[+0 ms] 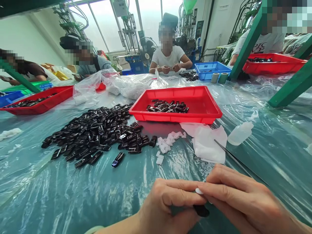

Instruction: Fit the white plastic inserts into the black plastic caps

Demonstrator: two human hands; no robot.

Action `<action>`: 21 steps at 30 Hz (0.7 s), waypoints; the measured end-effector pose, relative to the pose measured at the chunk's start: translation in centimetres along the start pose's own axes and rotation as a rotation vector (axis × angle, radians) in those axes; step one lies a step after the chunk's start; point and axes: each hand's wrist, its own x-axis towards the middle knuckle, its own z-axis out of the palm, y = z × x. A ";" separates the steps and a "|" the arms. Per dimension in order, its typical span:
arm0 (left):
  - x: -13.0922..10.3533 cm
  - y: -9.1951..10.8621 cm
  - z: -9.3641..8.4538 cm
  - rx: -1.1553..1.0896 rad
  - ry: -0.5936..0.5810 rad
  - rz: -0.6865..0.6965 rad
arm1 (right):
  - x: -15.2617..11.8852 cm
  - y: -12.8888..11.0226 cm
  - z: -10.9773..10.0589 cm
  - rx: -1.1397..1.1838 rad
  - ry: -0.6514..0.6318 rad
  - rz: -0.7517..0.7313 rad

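Note:
My left hand (168,198) is closed around a small black plastic part (201,211), its dark end showing below the fingers. From the right, my right hand (246,198) meets it, fingers pressed together at a small white piece (199,191) between the fingertips. Most of the held part is hidden by my fingers. Ahead and left lies a large heap of glossy black plastic parts (92,130), with one part (118,160) lying apart in front. Small white pieces (165,143) are piled beside a folded white cloth (209,146).
Tweezers (234,156) lie across the cloth, near a white plastic bottle (240,133). Behind stands a red tray (175,117) with more black parts. Green posts (292,84) rise at right. Clear plastic covers the table (136,188). Several people sit around it.

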 end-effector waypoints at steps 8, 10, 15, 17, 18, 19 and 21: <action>0.0 -0.3 0.0 -0.049 -0.019 -0.108 | -0.5 -0.3 0.6 0.056 -0.049 0.203; 0.0 -0.3 0.1 -0.079 -0.021 -0.153 | -0.5 -0.4 0.5 0.086 -0.052 0.251; 0.2 -0.3 0.3 -0.157 0.027 -0.292 | -0.5 -0.7 0.1 0.127 0.086 0.276; 0.4 -0.2 0.4 -0.168 0.005 -0.306 | -0.5 -0.9 0.1 0.174 0.113 0.265; 0.4 -0.1 0.5 -0.170 -0.014 -0.299 | -0.5 -1.0 0.3 0.194 0.111 0.259; 0.5 0.0 0.5 -0.171 -0.029 -0.288 | -0.5 -1.0 0.4 0.207 0.095 0.250; 0.6 0.1 0.5 -0.166 -0.038 -0.268 | -0.4 -1.0 0.7 0.211 0.056 0.236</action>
